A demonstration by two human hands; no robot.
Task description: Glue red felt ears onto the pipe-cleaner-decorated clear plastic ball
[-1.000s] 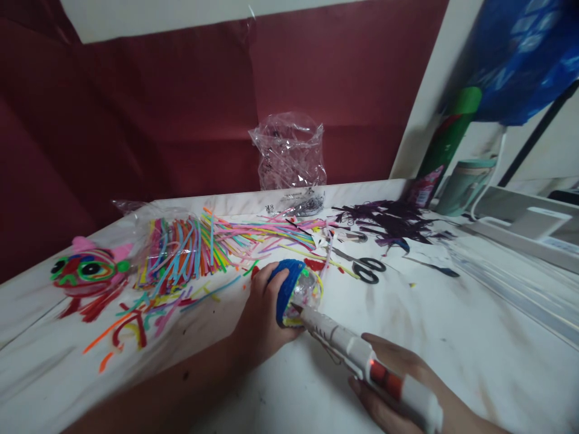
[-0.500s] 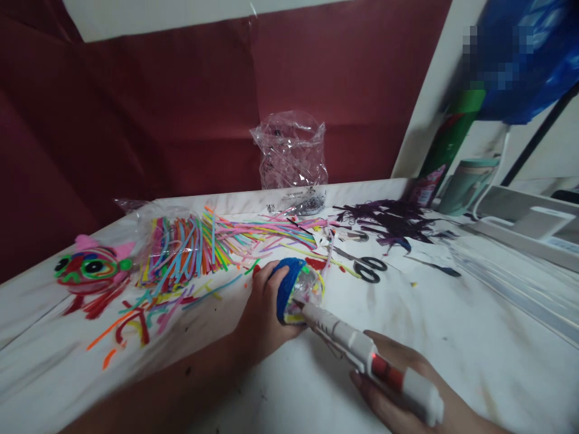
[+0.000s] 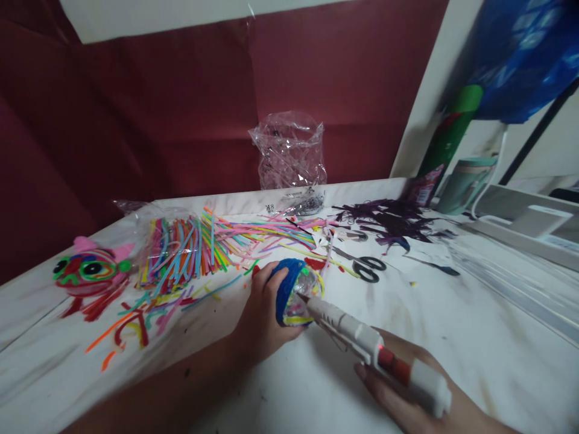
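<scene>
- Glue gun [image 3: 359,336], white with a small red light, sits in the right hand [image 3: 404,343], whose grip is clamped round its body
- Craft piece [image 3: 287,289], clear and partly covered in blue, is clamped in the left hand's [image 3: 257,319] grip, over the middle of the worktop [image 3: 452,337]
- Nozzle [image 3: 302,297] points at the clear side; cannot tell whether it touches
- Scissors [image 3: 370,269] lie beyond, to the right
- Pipe cleaners [image 3: 178,250] spread to the left, near a pink-eared figure [image 3: 90,274]
</scene>
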